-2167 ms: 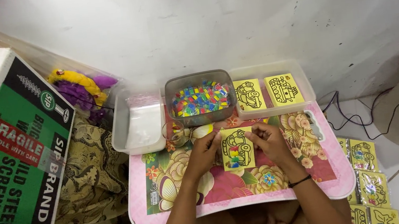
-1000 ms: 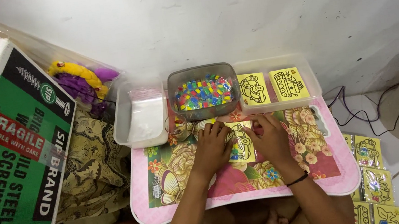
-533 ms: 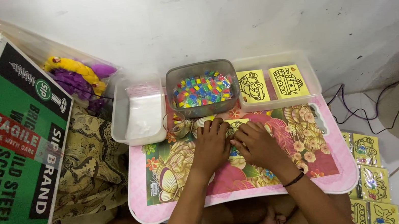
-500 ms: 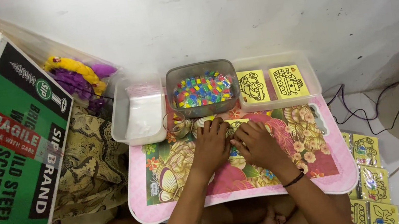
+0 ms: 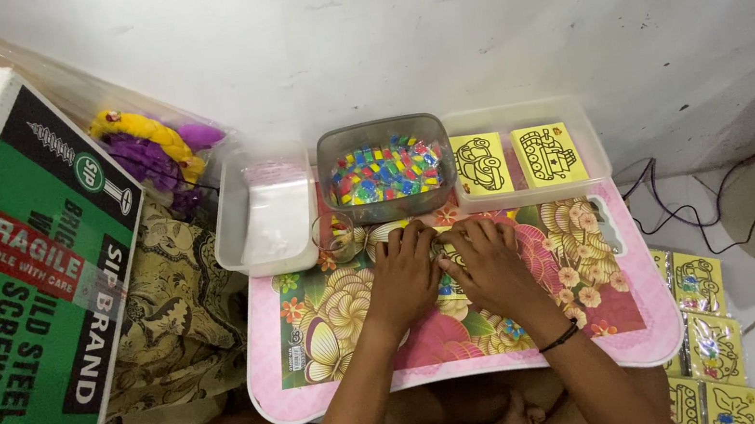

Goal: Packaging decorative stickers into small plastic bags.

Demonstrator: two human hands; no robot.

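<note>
Cardboard box (image 5: pixel 10 260), green and white, stands far left on the floor, patterned cloth (image 5: pixel 168 317) beside it. Pink floral lap table (image 5: pixel 317 346) sits over the crossed legs. Along its far edge, three containers: clear tub (image 5: pixel 262 208) with plastic sleeves on the left, grey tub (image 5: pixel 386 170) full of small coloured pieces in the middle, clear tray (image 5: pixel 526 155) holding two yellow picture cards on the right. More yellow cards (image 5: pixel 705 334) stacked on the floor tiles right of the table. Left hand (image 5: pixel 402 272) and right hand (image 5: pixel 488 263) lie side by side, palms down, fingers spread flat, both pressing on a yellow card (image 5: pixel 450 285) at table centre, just in front of the grey tub. Card mostly covered; only slivers show between and below the hands. Neither hand is gripping anything, just flat contact. Black band (image 5: pixel 561 337) on right wrist.
</note>
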